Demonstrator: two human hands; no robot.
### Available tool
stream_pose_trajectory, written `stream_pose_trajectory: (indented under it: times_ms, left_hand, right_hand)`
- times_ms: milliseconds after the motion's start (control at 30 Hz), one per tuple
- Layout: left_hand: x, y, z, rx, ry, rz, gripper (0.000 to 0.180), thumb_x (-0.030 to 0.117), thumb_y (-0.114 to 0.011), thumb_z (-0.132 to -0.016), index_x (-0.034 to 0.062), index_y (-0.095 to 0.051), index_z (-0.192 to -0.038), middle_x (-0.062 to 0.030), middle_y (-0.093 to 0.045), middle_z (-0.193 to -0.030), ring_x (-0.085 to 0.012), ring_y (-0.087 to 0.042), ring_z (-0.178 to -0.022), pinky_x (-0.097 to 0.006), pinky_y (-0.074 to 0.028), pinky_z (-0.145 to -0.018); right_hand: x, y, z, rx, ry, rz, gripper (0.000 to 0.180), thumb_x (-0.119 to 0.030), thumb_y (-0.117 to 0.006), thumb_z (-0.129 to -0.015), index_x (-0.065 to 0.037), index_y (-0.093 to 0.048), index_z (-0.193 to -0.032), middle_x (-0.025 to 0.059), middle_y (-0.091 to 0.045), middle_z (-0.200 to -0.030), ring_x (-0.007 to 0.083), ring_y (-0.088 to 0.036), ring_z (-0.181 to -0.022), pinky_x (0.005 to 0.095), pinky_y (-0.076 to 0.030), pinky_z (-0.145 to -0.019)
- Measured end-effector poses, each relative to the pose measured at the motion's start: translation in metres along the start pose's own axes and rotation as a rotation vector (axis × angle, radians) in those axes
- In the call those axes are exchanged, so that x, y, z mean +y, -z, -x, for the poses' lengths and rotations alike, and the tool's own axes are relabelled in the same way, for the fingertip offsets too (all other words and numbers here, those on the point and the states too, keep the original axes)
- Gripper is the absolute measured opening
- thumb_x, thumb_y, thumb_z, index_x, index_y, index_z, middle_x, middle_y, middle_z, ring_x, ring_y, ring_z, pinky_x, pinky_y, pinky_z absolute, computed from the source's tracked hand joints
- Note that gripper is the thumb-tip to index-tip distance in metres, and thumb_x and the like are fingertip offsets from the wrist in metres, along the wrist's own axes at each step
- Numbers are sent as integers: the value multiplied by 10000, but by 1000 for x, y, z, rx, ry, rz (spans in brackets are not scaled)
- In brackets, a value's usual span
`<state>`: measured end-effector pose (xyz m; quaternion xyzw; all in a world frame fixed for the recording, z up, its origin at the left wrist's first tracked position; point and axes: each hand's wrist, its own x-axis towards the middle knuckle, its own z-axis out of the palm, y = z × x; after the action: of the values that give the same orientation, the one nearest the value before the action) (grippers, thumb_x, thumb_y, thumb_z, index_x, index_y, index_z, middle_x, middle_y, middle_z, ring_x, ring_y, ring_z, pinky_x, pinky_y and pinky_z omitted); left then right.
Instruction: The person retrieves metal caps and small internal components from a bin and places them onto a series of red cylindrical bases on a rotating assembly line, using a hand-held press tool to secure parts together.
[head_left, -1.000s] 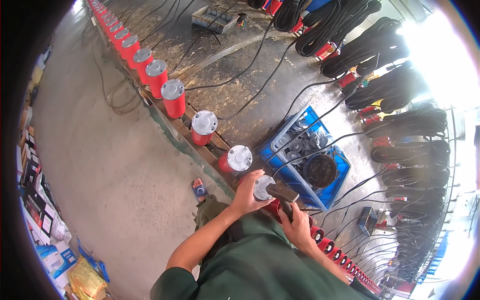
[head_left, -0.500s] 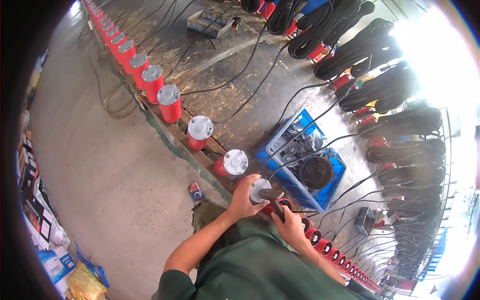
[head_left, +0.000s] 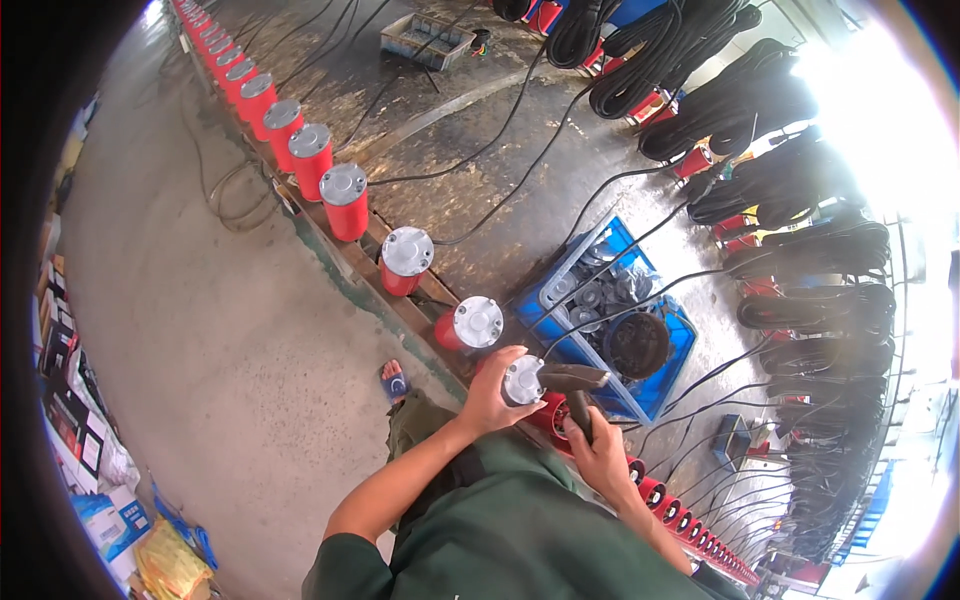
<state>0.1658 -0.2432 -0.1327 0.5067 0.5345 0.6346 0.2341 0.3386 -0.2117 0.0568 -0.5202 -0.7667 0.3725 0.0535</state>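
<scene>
My left hand point(head_left: 490, 402) is curled around a round grey metal end cap point(head_left: 523, 383), thumb and fingers at its sides. What sits under this cap is mostly hidden. In my right hand point(head_left: 603, 458) is a hammer point(head_left: 573, 377), gripped by its dark handle. The hammer's head lies just right of the cap in the picture; whether it touches the cap I cannot tell. Beyond my left hand stands a red motor cylinder point(head_left: 448, 332) topped by a similar grey cap point(head_left: 478, 322). Beside my right hand is an open-topped red cylinder point(head_left: 551, 415).
Capped red cylinders point(head_left: 345, 215) run along a wooden rail to the far left; open ones point(head_left: 655, 492) continue to the lower right. A blue crate point(head_left: 560, 345) holds grey metal parts and a dark round bowl point(head_left: 637, 345). Black cables cross toward coiled bundles point(head_left: 770, 175) on the right.
The hammer has swung up and right off the cap, its head now turned sideways. My right hand shifted slightly right; my left hand keeps its hold on the cap.
</scene>
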Motion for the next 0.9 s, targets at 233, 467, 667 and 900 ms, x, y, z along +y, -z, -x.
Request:
stream_pose_trajectory:
  times_ms: [233, 467, 667, 900]
  left_hand:
    - [-12, -3, 2, 18, -59, -18, 991, 389, -1017, -679, 15, -545, -1466, -197, -624, -1447, -386, -617, -1339, -462, -497, -1125]
    - [-12, -3, 5, 62, -72, -23, 1015, 400, -1023, -661, -16, -559, -1462, -213, -637, -1421, -383, -634, -1304, -461, -515, -1103]
    - [-8, -1, -2, 85, -141, -112, 1008, 415, -1025, -657, -25, -574, -1444, -200, -669, -1356, -382, -687, -1205, -462, -576, -1015]
    - [-6, 0, -2, 73, -120, -119, 995, 423, -1024, -659, -26, -586, -1431, -194, -679, -1341, -377, -696, -1192, -450, -583, -1011]
  right_hand:
    - [30, -39, -5, 7, 112, 168, 260, -227, -688, -1028, -10, -574, -1115, 297, -696, -814, 502, -696, -769, 550, -527, -657]
    - [-20, -1, 0, 96, 166, 48, 207, -166, -678, -1027, -2, -625, -1140, 240, -704, -792, 440, -713, -703, 493, -536, -626]
    - [24, -17, -16, -82, 66, 159, 261, -253, -680, -1030, -6, -599, -1044, 270, -667, -769, 487, -682, -712, 551, -508, -629]
    - [9, -11, 3, 139, 72, 28, 257, -197, -703, -1017, 26, -612, -1105, 238, -654, -746, 338, -638, -625, 467, -490, -624]
